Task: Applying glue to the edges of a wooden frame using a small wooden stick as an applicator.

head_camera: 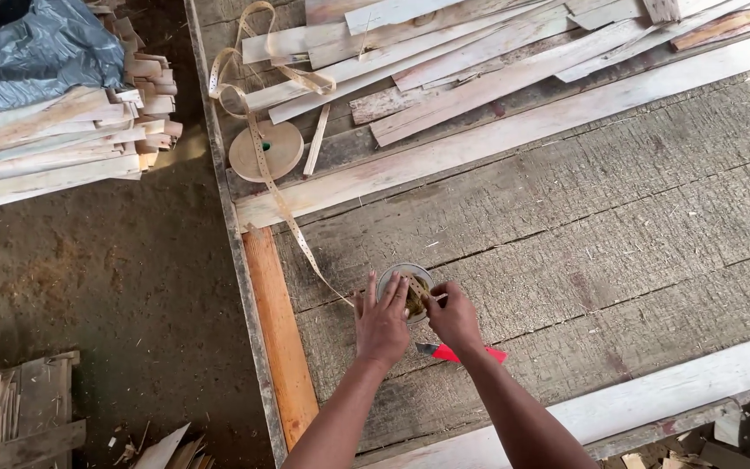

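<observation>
Both hands on the small round tin point(404, 291), which sits on the rough plank tabletop point(618, 217). Left hand point(381, 323): fingers spread flat against the tin's left side, steadying it. Right hand point(453, 314): fingers pinched closed on the tape end at the tin's right edge. Perforated tape strip point(281, 198) trails from the tin up-left to the wooden disc point(266, 149); most is loose, unwound. Red-handled knife point(457, 353) just below the tin, untouched.
</observation>
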